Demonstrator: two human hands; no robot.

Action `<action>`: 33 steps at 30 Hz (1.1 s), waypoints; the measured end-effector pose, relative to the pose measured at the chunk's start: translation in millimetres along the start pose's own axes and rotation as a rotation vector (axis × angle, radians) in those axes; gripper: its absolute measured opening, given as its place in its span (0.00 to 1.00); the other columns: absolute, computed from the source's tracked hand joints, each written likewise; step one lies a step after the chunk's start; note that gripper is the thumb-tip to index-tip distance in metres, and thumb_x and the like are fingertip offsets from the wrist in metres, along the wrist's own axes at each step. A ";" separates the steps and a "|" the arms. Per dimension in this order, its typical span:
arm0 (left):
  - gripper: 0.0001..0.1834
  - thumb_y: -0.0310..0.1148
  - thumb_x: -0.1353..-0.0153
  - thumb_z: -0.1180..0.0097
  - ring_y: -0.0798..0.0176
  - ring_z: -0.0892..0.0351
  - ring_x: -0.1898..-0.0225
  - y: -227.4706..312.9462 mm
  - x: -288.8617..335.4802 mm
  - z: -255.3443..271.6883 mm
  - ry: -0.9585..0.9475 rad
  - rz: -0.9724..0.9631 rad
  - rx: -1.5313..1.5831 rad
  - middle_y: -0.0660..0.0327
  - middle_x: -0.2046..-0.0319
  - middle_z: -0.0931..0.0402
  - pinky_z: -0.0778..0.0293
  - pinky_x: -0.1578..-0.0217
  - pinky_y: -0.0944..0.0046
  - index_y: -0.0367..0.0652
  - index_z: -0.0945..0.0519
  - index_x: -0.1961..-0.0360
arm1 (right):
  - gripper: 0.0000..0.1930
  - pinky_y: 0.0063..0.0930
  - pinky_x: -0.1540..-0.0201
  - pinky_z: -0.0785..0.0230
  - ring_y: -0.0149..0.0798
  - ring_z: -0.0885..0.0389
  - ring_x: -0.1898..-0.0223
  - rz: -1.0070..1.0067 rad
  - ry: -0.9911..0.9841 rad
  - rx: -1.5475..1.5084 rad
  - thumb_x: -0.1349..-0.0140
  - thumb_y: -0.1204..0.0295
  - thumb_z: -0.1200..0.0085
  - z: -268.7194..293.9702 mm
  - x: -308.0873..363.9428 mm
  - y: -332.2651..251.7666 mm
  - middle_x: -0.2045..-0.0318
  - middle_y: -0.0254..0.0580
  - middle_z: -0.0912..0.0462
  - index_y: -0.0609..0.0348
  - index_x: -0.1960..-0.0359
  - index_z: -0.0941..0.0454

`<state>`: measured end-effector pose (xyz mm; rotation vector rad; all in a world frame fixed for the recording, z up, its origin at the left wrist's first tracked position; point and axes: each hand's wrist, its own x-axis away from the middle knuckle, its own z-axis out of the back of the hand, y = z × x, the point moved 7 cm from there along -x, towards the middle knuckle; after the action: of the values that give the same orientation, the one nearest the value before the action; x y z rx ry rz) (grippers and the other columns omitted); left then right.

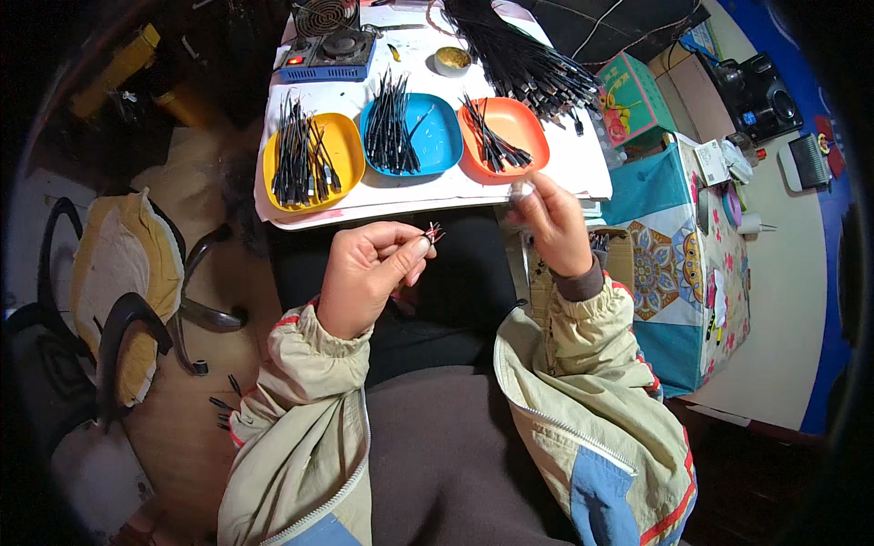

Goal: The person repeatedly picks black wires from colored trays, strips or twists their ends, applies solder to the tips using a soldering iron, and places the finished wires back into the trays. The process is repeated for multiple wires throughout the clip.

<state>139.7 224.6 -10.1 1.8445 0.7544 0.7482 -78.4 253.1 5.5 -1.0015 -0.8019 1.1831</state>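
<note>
Far left of the left fingers: chair, tan fabric pad with a frayed-looking edge, curved black plastic arms, lower part lost in the dark rim. Few black bits on the floor, too small to ID. Ahead-left of the left fingers, yellow bowl, rounded square, smooth, black leads piled in it, stripped ends pointing away. Beyond that, burner unit, blue base, round top, red light; the round grille behind it is cut off by the top edge. Left hand: thumb and forefinger pinched on wire bundle, thin red, white and dark ends sticking out past the tips; anything further back is hidden by the hand. Straight ahead of those tips, blue bowl, same shape, more leads. Orange bowl sits just beyond the right fingertips, fewer leads. Right hand: fingers curled, thumb and forefinger close together, tips motion-blurred over a greyish smudge, can't tell if gripping. Carton, brown cardboard, mostly hidden by that wrist. Right of the right fingers, green box with flower print, then cloth with mandala-like motif; any lettering unreadable.
</note>
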 end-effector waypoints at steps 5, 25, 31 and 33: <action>0.08 0.28 0.35 0.46 0.80 0.33 0.80 -0.1 -5.5 -6.1 -0.114 0.037 -0.002 0.67 0.81 0.27 0.39 0.80 0.79 0.32 0.20 0.65 | 0.21 0.31 0.59 0.27 0.42 0.21 0.61 0.617 -0.217 0.274 0.51 0.80 0.37 -27.6 23.6 -60.7 0.63 0.39 0.22 0.59 0.52 0.25; 0.09 0.22 0.46 0.39 0.59 0.21 0.78 38.5 21.4 -33.9 0.133 -0.929 -0.972 0.56 0.79 0.24 0.26 0.77 0.64 0.33 0.21 0.63 | 0.08 0.15 0.69 0.41 0.21 0.35 0.71 -0.256 -0.429 -0.651 0.31 0.68 0.48 -64.5 34.0 -14.2 0.72 0.28 0.28 0.62 0.61 0.27; 0.05 0.23 0.40 0.42 0.73 0.26 0.80 21.3 8.3 -13.2 0.081 -0.448 -0.513 0.61 0.80 0.23 0.31 0.79 0.71 0.33 0.18 0.64 | 0.19 0.35 0.59 0.30 0.45 0.24 0.63 0.747 -0.054 0.482 0.55 0.79 0.37 -39.2 44.3 -81.0 0.65 0.41 0.23 0.60 0.58 0.24; 0.06 0.23 0.40 0.42 0.74 0.25 0.80 19.3 6.1 -13.4 0.050 -0.414 -0.495 0.61 0.80 0.22 0.30 0.78 0.72 0.33 0.18 0.63 | 0.20 0.34 0.61 0.31 0.44 0.24 0.63 0.888 -0.048 0.576 0.56 0.79 0.37 -44.0 47.1 -88.4 0.65 0.41 0.23 0.60 0.58 0.24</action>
<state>136.5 230.2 13.3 1.1807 0.8585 0.6393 3.3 283.7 71.5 -0.8413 0.0256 2.0470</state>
